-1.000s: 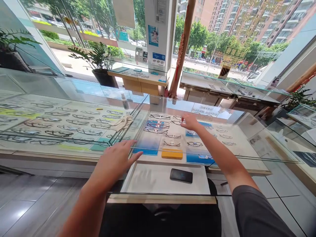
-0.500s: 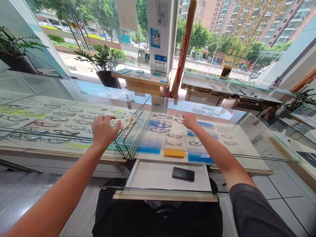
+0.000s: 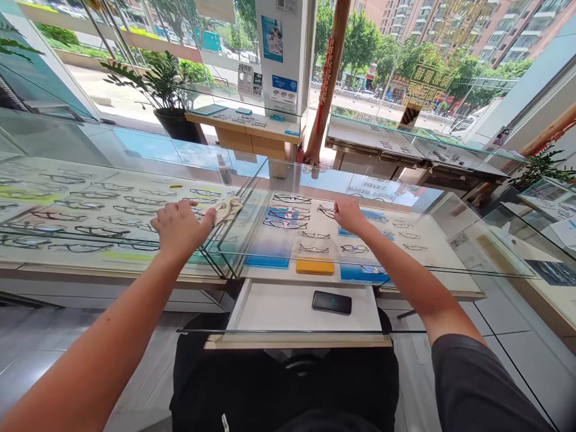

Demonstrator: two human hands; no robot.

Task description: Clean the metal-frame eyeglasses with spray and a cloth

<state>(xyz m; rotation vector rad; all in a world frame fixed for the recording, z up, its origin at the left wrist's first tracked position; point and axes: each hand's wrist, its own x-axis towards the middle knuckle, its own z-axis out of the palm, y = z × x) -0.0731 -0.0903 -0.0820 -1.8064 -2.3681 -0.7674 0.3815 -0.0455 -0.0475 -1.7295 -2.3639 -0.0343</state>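
Observation:
My left hand point(image 3: 180, 227) is over the glass display counter point(image 3: 198, 157), palm down with fingers apart. A crumpled beige cloth point(image 3: 228, 210) lies by its thumb; whether they touch is unclear. My right hand point(image 3: 350, 215) is closed, knuckles up, over the right-hand part of the counter. Beside its fingertips is a pair of glasses point(image 3: 326, 210), partly covered by the hand. I cannot make out what, if anything, the fingers hold. Between my hands several dark-framed glasses point(image 3: 285, 224) are stacked in rows inside the case.
Below the counter an open drawer point(image 3: 265, 306) holds a black phone point(image 3: 332, 302). A yellow case point(image 3: 314, 266) sits near the front of the display. More glasses point(image 3: 102, 231) fill the left case. Behind stand a potted plant point(image 3: 173, 120) and a wooden post point(image 3: 327, 84).
The view has tipped down a little, so the scene sits higher in the picture. The right hand's fingers look more curled. The left hand stays beside the cloth.

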